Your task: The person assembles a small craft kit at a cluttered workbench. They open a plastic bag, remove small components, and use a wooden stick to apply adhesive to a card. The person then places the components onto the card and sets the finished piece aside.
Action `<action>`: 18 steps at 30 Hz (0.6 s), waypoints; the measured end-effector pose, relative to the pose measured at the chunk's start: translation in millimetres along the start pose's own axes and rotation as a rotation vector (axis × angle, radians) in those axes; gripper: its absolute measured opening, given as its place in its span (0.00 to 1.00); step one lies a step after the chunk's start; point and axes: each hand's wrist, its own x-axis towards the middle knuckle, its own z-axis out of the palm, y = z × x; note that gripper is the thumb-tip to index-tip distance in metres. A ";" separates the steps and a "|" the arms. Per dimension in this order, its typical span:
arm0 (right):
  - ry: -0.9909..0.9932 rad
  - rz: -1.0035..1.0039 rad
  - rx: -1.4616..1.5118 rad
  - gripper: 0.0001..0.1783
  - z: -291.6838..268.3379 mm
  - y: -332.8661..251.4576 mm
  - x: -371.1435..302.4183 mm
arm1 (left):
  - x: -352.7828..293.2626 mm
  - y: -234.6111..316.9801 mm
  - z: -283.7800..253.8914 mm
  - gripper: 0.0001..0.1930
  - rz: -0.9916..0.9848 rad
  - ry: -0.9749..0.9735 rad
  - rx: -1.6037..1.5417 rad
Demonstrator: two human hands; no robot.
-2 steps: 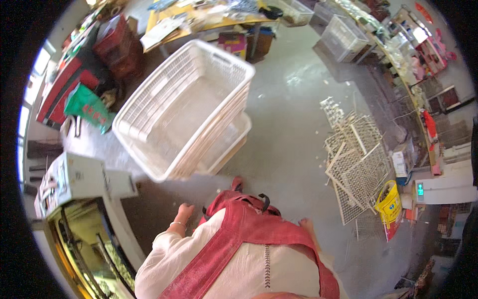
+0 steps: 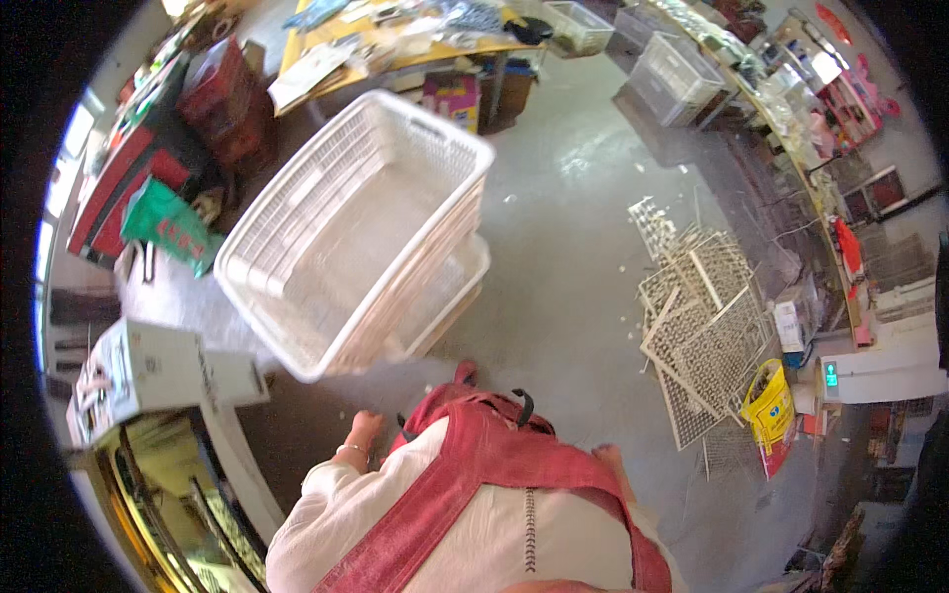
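My left hand (image 2: 365, 431) hangs beside the red apron (image 2: 435, 494), a band round its wrist. Its fingers look curled in, and nothing shows in them. On the other side, my right hand (image 2: 607, 457) hangs low next to the apron; its fingers are mostly hidden and blurred. Neither hand touches anything apart from my clothing, as far as I can see. Ahead and a little left stands a tall stack of white plastic baskets (image 2: 297, 346), the top one holding nothing visible. Another white basket (image 2: 473, 287) shows low against the stack's right side.
Wire-like pale grids (image 2: 707, 326) lie piled on the floor at right, beside a yellow bag (image 2: 769, 407). A white machine (image 2: 148, 371) stands at left, near a green bag (image 2: 168, 222). A cluttered yellow table (image 2: 395, 59) is at the back; clear bins (image 2: 677, 79) stand far right.
The basket stack sits slightly lower and further left in view, as my viewpoint has shifted a little. Both hands still hang at my sides.
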 end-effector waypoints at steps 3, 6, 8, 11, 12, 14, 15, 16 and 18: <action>0.024 0.025 -0.045 0.18 -65.8 38.8 -3.5 | -6.3 91.3 46.3 0.20 -0.015 -0.098 -0.008; -0.062 0.262 0.347 0.16 -1.3 42.2 1.1 | 44.5 123.8 45.4 0.19 0.004 -0.102 0.075; -0.051 0.406 0.398 0.17 -37.5 56.2 35.8 | 49.0 219.3 65.3 0.19 0.219 -0.363 -0.156; -0.146 0.473 0.422 0.19 -95.3 46.9 51.0 | 68.9 292.9 87.6 0.20 0.192 -0.408 -0.145; -0.163 0.464 0.408 0.20 -119.0 48.3 66.8 | 80.7 317.1 97.6 0.20 0.191 -0.378 -0.063; -0.201 0.362 0.324 0.21 -160.3 42.1 133.1 | 105.6 361.9 109.9 0.21 0.175 -0.311 0.090; -0.210 0.277 0.232 0.22 -191.3 44.7 182.6 | 113.9 386.1 118.5 0.21 0.177 -0.283 0.127; -0.220 0.161 0.101 0.23 -225.8 45.1 238.9 | 118.7 406.4 126.5 0.22 0.173 -0.259 0.146; -0.100 0.179 0.168 0.26 -282.9 58.2 356.3 | 129.0 448.6 132.2 0.23 0.178 -0.183 0.162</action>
